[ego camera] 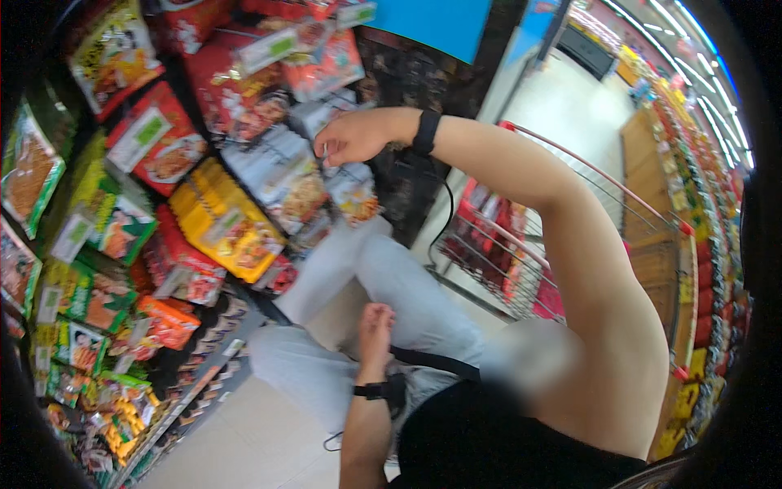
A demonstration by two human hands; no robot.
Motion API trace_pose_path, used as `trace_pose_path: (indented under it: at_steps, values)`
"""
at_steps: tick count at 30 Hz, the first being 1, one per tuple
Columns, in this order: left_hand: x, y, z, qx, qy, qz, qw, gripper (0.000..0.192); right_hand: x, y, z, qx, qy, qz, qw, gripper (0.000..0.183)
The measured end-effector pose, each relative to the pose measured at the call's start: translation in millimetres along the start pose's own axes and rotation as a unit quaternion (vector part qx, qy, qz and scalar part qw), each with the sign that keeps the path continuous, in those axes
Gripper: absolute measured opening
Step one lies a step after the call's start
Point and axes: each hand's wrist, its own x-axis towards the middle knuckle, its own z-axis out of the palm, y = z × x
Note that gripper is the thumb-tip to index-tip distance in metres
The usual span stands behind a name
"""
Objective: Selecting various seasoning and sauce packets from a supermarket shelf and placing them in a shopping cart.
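Note:
My right hand [353,139] reaches out over the shelf, its fingers curled at the white food packets [352,186] hanging at the display's right side; whether it grips one is not clear. Beside these hangs a wider row of white-blue packets [287,174]. Lower left of that row are yellow packets [226,223] with a price tag in front. My left hand [376,327] rests above my lap near my knees, fingers curled, with nothing plainly visible in it. Both wrists wear black straps.
A wire shopping cart [504,250] with red packages stands to the right. Red packets [159,143] and green packets [125,226] fill the display at left. A blue panel [434,24] is at the top. Further right, a wooden shelf unit [650,183] lines the aisle.

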Motion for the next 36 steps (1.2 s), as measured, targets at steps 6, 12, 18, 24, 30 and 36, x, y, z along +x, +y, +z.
trace_pose_path:
  at_steps: [6,12,18,24,30,36]
  values:
    - [0,5,-1,-0.007,0.002,-0.018,1.000,0.010,-170,40,-15,0.152,-0.029,0.096,0.983,0.034]
    - [0,3,1,-0.024,0.008,-0.042,0.999,0.009,-317,99,27,0.224,0.003,0.334,0.916,0.025]
    - [-1,-2,-8,-0.020,0.011,-0.034,0.999,0.010,-386,156,117,0.152,-0.133,0.457,0.866,0.033]
    - [-8,-2,-12,-0.020,0.028,-0.024,0.999,0.011,-385,139,161,0.280,-0.024,0.480,0.831,0.028]
    - [-7,0,-9,-0.013,0.031,-0.025,0.999,0.011,-385,124,182,0.368,-0.093,0.486,0.787,0.049]
    - [-6,-5,-13,-0.011,0.018,-0.037,0.999,0.011,-384,93,187,0.445,-0.044,0.478,0.756,0.066]
